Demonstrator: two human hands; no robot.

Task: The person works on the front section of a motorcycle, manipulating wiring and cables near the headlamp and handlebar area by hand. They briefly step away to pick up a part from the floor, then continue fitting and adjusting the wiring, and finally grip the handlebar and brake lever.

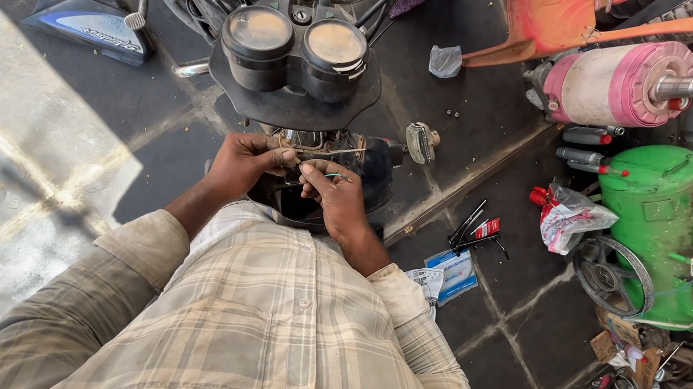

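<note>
Thin metal wire (327, 153) — pale and springy-looking — runs between both hands just below the twin round gauges (297, 43) of a motorcycle, over the open headlight shell (367, 175). The left hand (244, 162) has its fingers pinched together on the wire's left stretch; the right hand (335, 197) has its fingers closed around a slim green-tipped tool (336, 176), and seems to steady the wire as well, though the exact contact is too small to tell.

The wire looks light and stiff enough to hold a bend, yet likely to kink if forced and to slip through bare fingertips — best gripped close to the working point, thumb against forefinger, rather than far out along its length. The ends may be sharp.

On the dark tiled floor, toward its right edge, lie loose hand tools (476, 226), a crumpled plastic bag (573, 219) and a green engine unit (662, 230).
</note>
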